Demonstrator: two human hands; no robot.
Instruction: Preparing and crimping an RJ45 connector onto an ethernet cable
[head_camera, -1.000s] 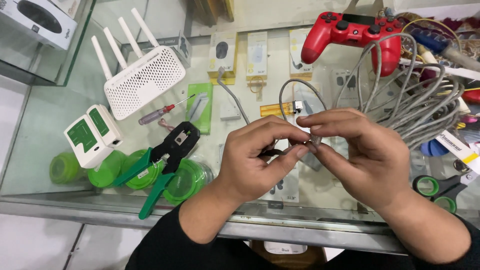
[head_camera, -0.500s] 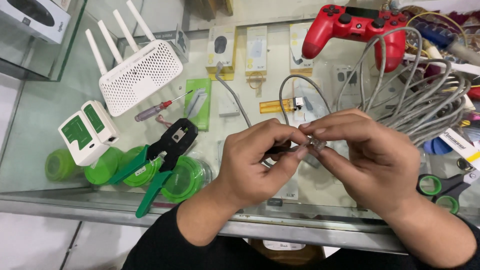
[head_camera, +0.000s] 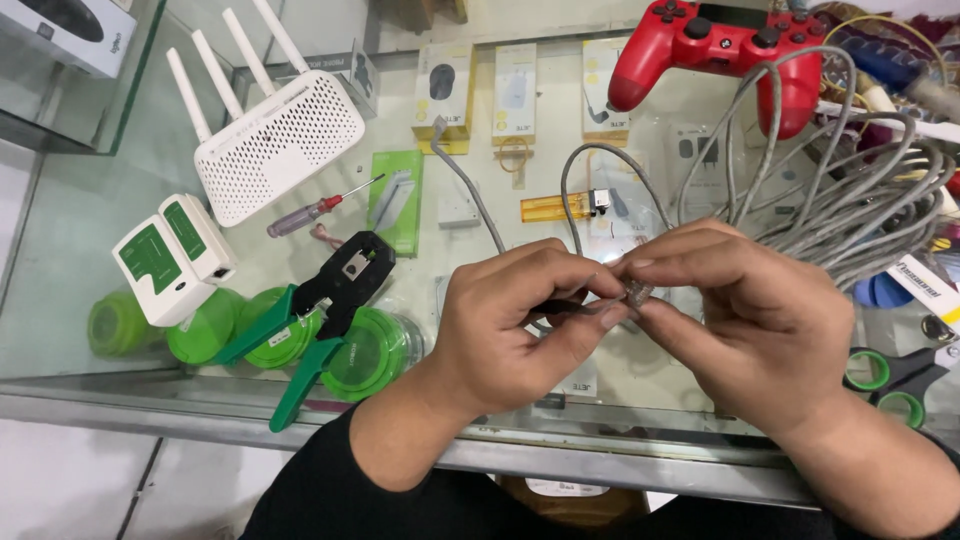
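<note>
pinching a tiny clear plug (head_camera: 638, 294) onto the limp grey cable (head_camera: 600, 168), left hand (head_camera: 520, 320) and right hand (head_camera: 740, 320) meet; light, slippery, best gripped by its sides.

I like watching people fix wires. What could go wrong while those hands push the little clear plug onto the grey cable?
1. The clear plug is tiny, pinched between the left hand and right hand; it might slip and drop.
2. The grey cable is loose and loops back into a tangled coil; a tug could drag things about on the glass counter.
</note>
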